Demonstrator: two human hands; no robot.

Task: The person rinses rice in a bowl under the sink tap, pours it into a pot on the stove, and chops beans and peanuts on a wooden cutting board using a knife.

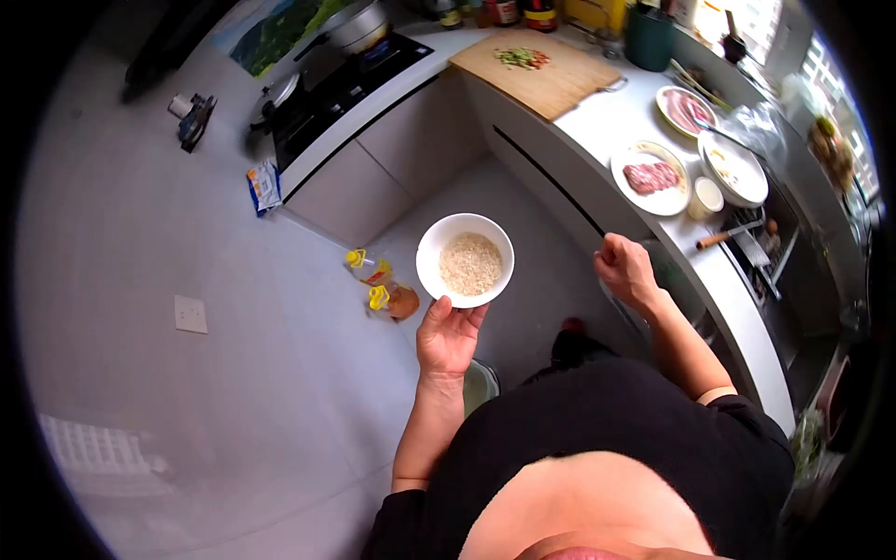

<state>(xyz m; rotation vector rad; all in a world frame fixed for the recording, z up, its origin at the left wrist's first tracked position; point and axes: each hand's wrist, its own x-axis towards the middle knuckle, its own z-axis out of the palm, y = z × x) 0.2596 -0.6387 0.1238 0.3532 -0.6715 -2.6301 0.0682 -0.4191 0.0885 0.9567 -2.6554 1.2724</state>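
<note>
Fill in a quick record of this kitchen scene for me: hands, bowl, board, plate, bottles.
left hand: holding the bowl from its near side
bowl: white, round, with pale grains inside
right hand: closed, nothing visible in its grip
cutting board: on the counter, bearing chopped green and red pieces
nearest plate: raw meat on it
bottles: two, yellow-capped

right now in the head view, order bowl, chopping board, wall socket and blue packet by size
1. Chopping board
2. Bowl, though held nearer the camera
3. Blue packet
4. Wall socket
</note>
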